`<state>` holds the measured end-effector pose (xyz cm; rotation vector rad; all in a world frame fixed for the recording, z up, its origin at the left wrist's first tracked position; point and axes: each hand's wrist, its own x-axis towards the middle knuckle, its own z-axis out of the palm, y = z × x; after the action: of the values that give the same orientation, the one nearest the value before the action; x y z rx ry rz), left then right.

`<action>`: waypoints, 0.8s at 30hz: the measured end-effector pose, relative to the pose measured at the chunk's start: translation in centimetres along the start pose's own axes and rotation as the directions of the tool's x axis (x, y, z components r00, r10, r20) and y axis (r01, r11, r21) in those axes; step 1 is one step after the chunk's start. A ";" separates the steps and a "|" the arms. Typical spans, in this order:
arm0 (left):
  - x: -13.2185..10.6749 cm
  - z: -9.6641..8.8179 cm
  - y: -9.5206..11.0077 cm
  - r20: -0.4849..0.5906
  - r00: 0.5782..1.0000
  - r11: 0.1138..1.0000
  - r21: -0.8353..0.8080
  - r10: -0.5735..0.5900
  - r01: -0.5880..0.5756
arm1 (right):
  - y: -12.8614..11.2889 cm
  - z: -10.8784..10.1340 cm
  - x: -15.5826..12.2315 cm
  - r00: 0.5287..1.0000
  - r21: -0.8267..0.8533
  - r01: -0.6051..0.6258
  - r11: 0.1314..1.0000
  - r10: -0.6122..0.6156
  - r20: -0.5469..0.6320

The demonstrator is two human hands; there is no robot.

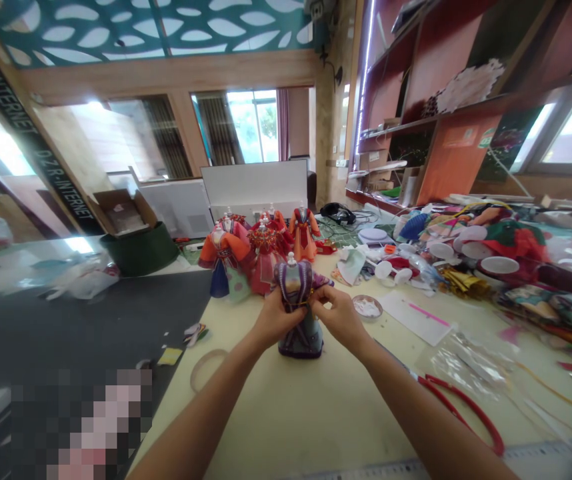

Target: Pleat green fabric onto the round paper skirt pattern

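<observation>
Two hands, left hand [277, 319] and right hand [337, 313], fingers pinching waist of purple satin-dressed doll [298, 313], bell-shaped skirt.

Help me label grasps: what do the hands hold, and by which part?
The left hand and right hand pinch the purple-dressed doll at its waist, one on each side.

Both forearms stretched forward, converging; left hand [277, 321] and right hand [339, 316] pinched, fingers curled, at the waist of the purple-gowned doll [295, 280].
</observation>
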<state>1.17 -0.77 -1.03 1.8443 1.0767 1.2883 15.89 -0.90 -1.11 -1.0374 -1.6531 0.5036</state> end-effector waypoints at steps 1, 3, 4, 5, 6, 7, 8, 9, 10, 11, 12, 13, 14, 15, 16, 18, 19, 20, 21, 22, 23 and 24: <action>0.0 0.0 0.1 0.000 1.000 1.000 -0.003 0.001 -0.001 | 0.0 0.0 0.0 1.000 -0.004 0.001 1.000 -0.001 0.002; 0.0 0.1 0.1 -0.011 1.000 1.000 -0.003 0.003 -0.003 | 0.0 -0.1 0.1 1.000 -0.014 0.004 1.000 -0.004 0.007; 0.1 0.1 0.1 -0.020 1.000 1.000 -0.001 0.004 -0.004 | 0.0 -0.1 0.1 1.000 -0.021 0.005 1.000 -0.005 0.009; 0.1 0.2 0.0 -0.028 1.000 1.000 0.001 0.006 -0.006 | 0.0 -0.1 0.1 1.000 -0.027 0.006 1.000 -0.006 0.013; 0.1 0.2 -0.1 -0.034 0.999 1.000 0.004 0.007 -0.007 | 0.0 -0.2 0.1 1.000 -0.033 0.008 0.999 -0.007 0.018; 0.1 0.2 -0.3 -0.037 0.999 1.000 0.006 0.007 -0.007 | 0.0 -0.2 0.1 1.000 -0.037 0.009 0.999 -0.008 0.025; 0.1 0.2 -0.4 -0.039 0.999 1.000 0.008 0.008 -0.008 | 0.0 -0.2 0.2 0.999 -0.039 0.010 0.999 -0.009 0.032; 0.1 0.3 -0.5 -0.040 0.999 1.000 0.009 0.008 -0.008 | 0.0 -0.3 0.2 0.999 -0.041 0.011 0.999 -0.009 0.038; 0.2 0.3 -0.5 -0.041 0.999 1.000 0.010 0.008 -0.008 | 0.0 -0.3 0.2 0.999 -0.042 0.012 0.999 -0.010 0.042; 0.2 0.3 -0.6 -0.041 0.999 1.000 0.009 0.009 -0.008 | 0.0 -0.3 0.3 0.999 -0.043 0.013 0.999 -0.011 0.044; 0.2 0.3 -0.6 -0.041 0.999 1.000 0.009 0.009 -0.009 | -0.1 -0.3 0.3 0.999 -0.045 0.014 0.999 -0.012 0.045; 0.2 0.3 -0.6 -0.039 0.999 1.000 0.008 0.011 -0.010 | -0.1 -0.3 0.3 0.999 -0.046 0.014 0.999 -0.012 0.045; 0.2 0.3 -0.6 -0.037 0.999 1.000 0.007 0.012 -0.012 | -0.1 -0.3 0.3 0.999 -0.047 0.015 0.999 -0.013 0.043; 0.2 0.3 -0.5 -0.034 0.999 1.000 0.005 0.013 -0.013 | -0.1 -0.3 0.3 0.999 -0.048 0.015 0.999 -0.013 0.042; 0.2 0.2 -0.5 -0.032 0.999 1.000 0.005 0.014 -0.014 | -0.1 -0.3 0.3 0.999 -0.048 0.016 0.999 -0.014 0.041; 0.2 0.2 -0.5 -0.027 1.000 1.000 0.004 0.014 -0.014 | -0.1 -0.3 0.3 0.999 -0.047 0.015 0.999 -0.013 0.044; 0.1 0.2 -0.4 -0.025 1.000 1.000 0.004 0.013 -0.013 | -0.1 -0.3 0.3 0.999 -0.046 0.012 0.999 -0.010 0.049; 0.1 0.1 -0.4 -0.023 1.000 1.000 0.005 0.013 -0.013 | -0.1 -0.3 0.3 0.998 -0.045 0.009 0.999 -0.006 0.056; 0.1 0.1 -0.4 -0.022 1.000 1.000 0.005 0.013 -0.013 | -0.1 -0.4 0.4 0.998 -0.046 0.003 0.999 0.000 0.064; 0.1 0.1 -0.4 -0.022 1.000 1.000 0.006 0.013 -0.013 | -0.1 -0.4 0.4 0.998 -0.047 -0.003 0.999 0.006 0.070; 0.1 0.1 -0.4 -0.024 1.000 1.000 0.007 0.012 -0.012 | -0.1 -0.4 0.5 0.997 -0.049 -0.009 0.999 0.012 0.075; 0.1 0.1 -0.4 -0.027 1.000 1.000 0.007 0.011 -0.011 | -0.1 -0.4 0.5 0.997 -0.050 -0.014 0.999 0.018 0.080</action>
<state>1.20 -0.52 -1.38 1.8452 1.0879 1.3208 16.23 -0.59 -0.60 -1.0800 -1.7374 0.5232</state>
